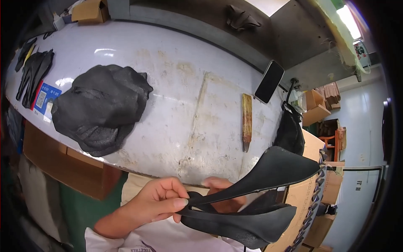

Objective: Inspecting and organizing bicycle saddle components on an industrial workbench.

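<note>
Noted matte black piece (273, 168), smooth and pliable-looking, flaring from a narrow slotted end into broad, curved lobes; found in front of the body, by the near edge of the tabletop (168, 122). Saw left hand (161, 199) clamped on the narrow end, pinching between thumb and curled fingers. Glimpsed right hand (228, 204) behind the lobes, partly hidden; could not tell its grip. Logged on the glossy, brown-stained white surface: rumpled, dull black heap (100, 105); worn, flat-handled tool (247, 117) with short tip.
</note>
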Available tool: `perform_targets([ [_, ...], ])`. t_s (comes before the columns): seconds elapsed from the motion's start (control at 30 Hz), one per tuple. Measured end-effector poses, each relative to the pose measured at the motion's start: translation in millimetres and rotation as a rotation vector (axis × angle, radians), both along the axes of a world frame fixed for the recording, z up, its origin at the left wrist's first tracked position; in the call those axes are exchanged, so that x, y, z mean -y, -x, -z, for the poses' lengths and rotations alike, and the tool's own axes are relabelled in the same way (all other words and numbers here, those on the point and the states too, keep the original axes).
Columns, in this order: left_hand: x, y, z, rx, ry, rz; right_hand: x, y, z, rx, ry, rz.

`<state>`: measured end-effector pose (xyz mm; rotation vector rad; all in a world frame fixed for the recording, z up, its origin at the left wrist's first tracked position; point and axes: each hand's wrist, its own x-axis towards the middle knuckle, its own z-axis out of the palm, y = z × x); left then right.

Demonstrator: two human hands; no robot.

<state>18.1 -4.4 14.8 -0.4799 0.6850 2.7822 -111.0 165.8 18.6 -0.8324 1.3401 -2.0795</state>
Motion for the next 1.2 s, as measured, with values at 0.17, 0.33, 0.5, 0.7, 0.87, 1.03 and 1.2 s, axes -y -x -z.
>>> perform_targets([
  [0.17,-9,2,3,-0.006,0.046,-0.009,-17,27,26,-0.641,-0.055,-0.197],
  [0.33,-10,4,-2,0.006,0.062,-0.014,-14,4,19,-0.681,-0.073,0.034],
  [0.5,-11,3,-1,0.025,0.048,-0.155,-25,6,25,0.298,-0.378,-0.246],
  [0.7,-13,-3,3,-0.075,0.1,-0.031,-10,23,36,-0.642,0.05,-0.052],
  [0.87,-14,-2,3,-0.093,0.081,0.032,-6,36,44,-0.846,0.221,-0.081],
  [1.03,-19,0,-2,-0.08,0.166,-0.039,-3,16,47,-0.808,0.224,0.06],
  [1.2,-17,-4,-4,-0.067,0.202,-0.041,-1,14,41,-0.777,0.186,0.092],
])
